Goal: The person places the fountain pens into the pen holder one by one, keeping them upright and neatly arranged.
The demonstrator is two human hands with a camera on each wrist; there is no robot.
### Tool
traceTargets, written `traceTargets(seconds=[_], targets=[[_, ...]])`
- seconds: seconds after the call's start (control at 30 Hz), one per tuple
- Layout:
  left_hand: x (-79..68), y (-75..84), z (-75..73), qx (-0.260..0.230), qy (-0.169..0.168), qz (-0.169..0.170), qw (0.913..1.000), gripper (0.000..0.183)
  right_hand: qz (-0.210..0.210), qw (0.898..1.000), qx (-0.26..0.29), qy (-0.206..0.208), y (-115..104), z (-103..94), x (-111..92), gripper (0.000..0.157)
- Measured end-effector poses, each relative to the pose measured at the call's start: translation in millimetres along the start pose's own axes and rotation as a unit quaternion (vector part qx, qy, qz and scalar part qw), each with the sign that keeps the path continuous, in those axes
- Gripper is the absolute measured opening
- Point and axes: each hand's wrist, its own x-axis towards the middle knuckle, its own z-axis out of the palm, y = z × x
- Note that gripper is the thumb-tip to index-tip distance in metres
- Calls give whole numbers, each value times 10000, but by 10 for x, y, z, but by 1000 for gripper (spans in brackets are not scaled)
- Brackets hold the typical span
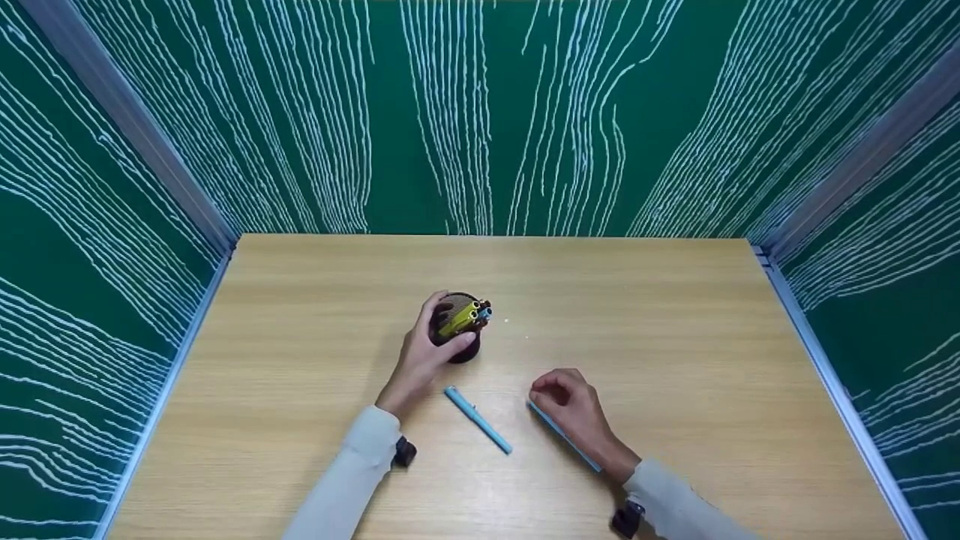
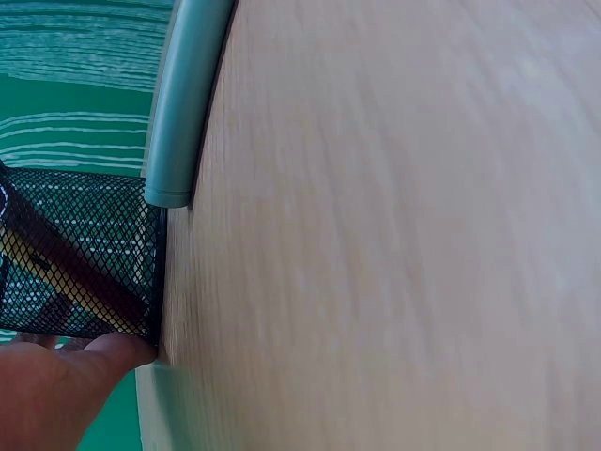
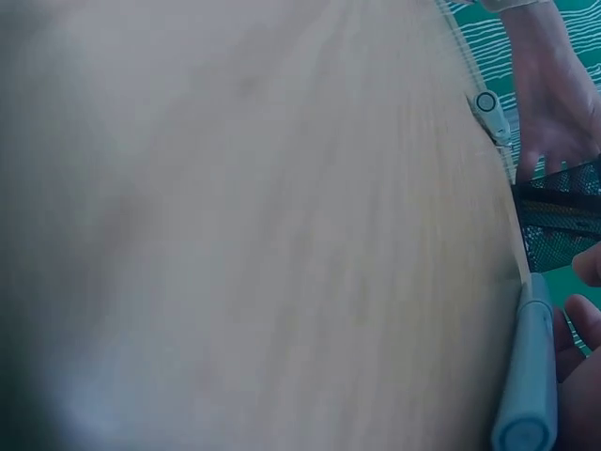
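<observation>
My left hand [image 1: 421, 358] grips a black mesh pen holder [image 1: 465, 354] near the middle of the table, thumb on the near side and fingers round the far side. Several pens, yellow ones [image 1: 457, 320] among them, lean inside it. Between the hands a light blue pen [image 1: 478, 420] lies slantwise on the wood. My right hand [image 1: 579, 416] is over a second blue pen [image 1: 564, 435], fingers loosely curled. In the right wrist view that pen [image 3: 529, 376] lies beside the fingers [image 3: 584, 319], with a gap between thumb and fingertips.
The light wooden table [image 1: 637, 300] is bordered by green walls [image 1: 517, 112] with white wavy lines. Blue-grey edge strips [image 1: 825, 375] run along its sides. A dark wrist device [image 1: 404, 452] sits at the left cuff, and another [image 1: 627, 519] at the right cuff.
</observation>
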Motion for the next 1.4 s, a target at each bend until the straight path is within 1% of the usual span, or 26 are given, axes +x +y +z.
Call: traceTargets(seconds=[0.23,0.5,0.6,0.9,1.07,1.17,1.23,1.4], targets=[[-4,0,-4,3,-3,53,10000,92,-206,9998,-20,-35,32,-1,-26,18],[-5,-6,-2,-22,27,44,10000,94,-14,9996,22,-268,52,-4,-50,14],[-6,-5,-1,-61,45,33,10000,95,-11,9996,-133,-267,51,-3,-56,15],[-14,12,2,-23,37,12,10000,93,-249,9983,-461,-257,63,8,-74,16],[-9,24,6,-43,29,76,10000,92,-502,9965,-618,-273,77,-3,-66,19],[-4,18,9,-88,37,107,9999,93,-586,9957,-661,-291,84,-8,-63,19],[-7,15,10,-88,58,86,9999,95,-565,9958,-659,-289,86,-8,-64,20],[-10,13,9,-63,58,19,10000,92,-523,9960,-666,-280,96,-8,-79,21]])
